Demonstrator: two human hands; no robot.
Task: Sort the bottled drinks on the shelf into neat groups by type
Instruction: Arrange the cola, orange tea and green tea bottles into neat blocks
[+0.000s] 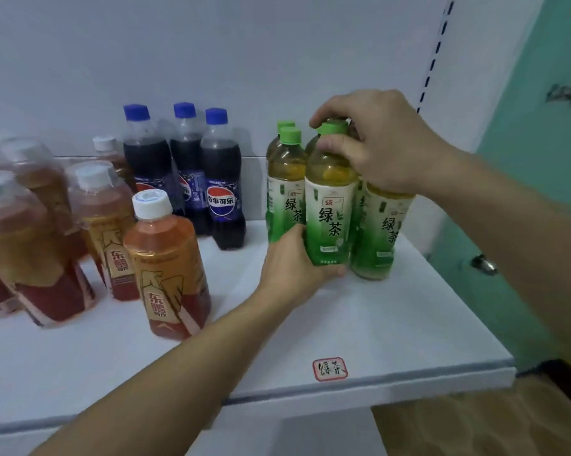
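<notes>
Green tea group, right end of white shelf (392,340); bare shelf in front reaches the front edge.
Left hand (294,261) curls round front green tea bottle (330,209) base; right hand (376,139) pinches its cap. Cola bottles (223,192) stand left, apart.

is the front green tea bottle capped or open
Capped: a green cap sits on the front green tea bottle, under the right hand.

Cola bottles (192,166) left of tea bottles (330,209)
</notes>
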